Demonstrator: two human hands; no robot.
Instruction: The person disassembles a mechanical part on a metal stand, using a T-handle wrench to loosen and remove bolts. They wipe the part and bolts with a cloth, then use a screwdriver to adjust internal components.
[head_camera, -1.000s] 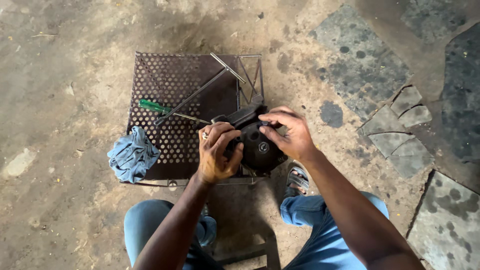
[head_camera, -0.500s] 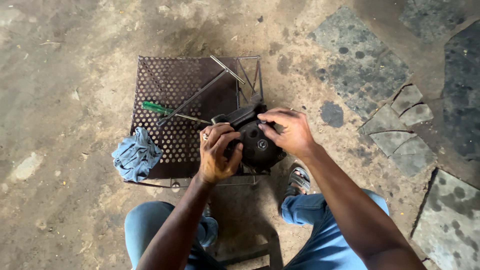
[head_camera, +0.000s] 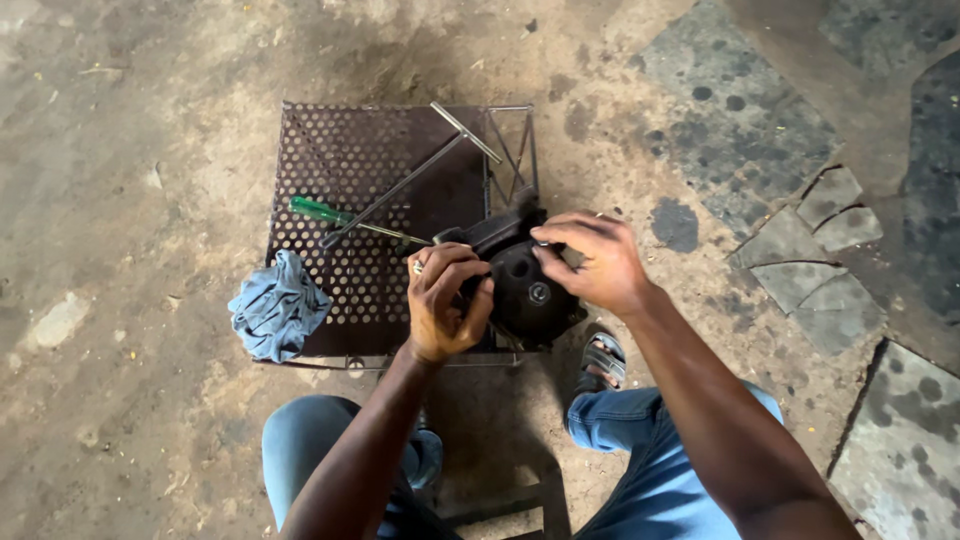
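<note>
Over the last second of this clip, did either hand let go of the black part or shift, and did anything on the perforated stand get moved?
Hardly anything changed. Both the left hand and right hand stay on the black round part, with only slight finger shifts; nothing was released or picked up. The green-handled screwdriver, T-handle wrench and blue rag lie as before on the perforated stand.

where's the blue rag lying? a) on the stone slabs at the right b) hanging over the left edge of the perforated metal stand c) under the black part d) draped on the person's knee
b: the crumpled blue rag hangs over the left edge of the perforated metal stand, apart from both hands, which are on the black part at the stand's right side.
</note>
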